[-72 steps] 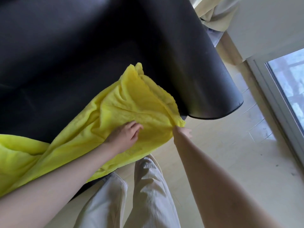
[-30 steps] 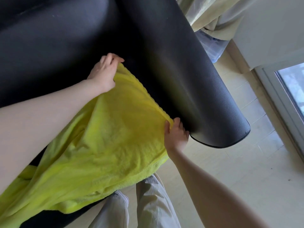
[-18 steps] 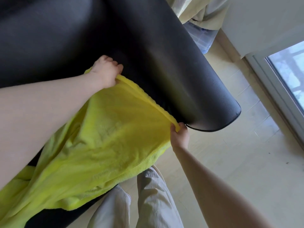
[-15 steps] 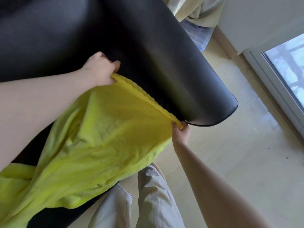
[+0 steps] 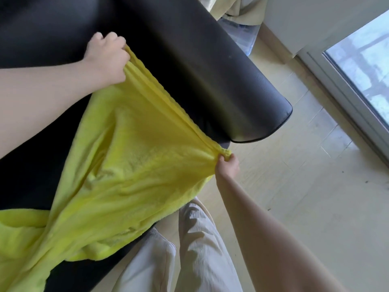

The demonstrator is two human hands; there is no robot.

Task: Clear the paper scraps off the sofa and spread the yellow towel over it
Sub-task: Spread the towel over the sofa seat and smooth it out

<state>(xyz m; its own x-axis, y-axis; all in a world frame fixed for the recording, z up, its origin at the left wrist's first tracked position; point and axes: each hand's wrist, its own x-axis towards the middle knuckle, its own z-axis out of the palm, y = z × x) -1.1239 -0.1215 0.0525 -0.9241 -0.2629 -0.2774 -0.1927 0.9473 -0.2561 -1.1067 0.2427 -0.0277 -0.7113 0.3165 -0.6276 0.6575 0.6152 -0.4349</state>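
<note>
The yellow towel (image 5: 126, 169) lies bunched across the seat of the black leather sofa (image 5: 189, 60) and trails off to the lower left. My left hand (image 5: 107, 55) grips one corner of the towel over the seat, fingers curled round the cloth. My right hand (image 5: 227, 165) pinches the other corner at the sofa's front edge, just below the armrest (image 5: 252, 102). The towel's edge runs taut between the two hands. No paper scraps are in sight.
Pale tiled floor (image 5: 305, 207) spreads to the right of the sofa. A glass door with a grey frame (image 5: 357, 66) stands at the far right. A clear plastic bin (image 5: 242, 34) and pale curtain fabric sit behind the armrest. My legs in light trousers (image 5: 189, 249) stand at the sofa's front.
Both hands have closed on the towel's corners and drawn them apart. The edge between them is now stretched tight and lifted a little off the seat.
</note>
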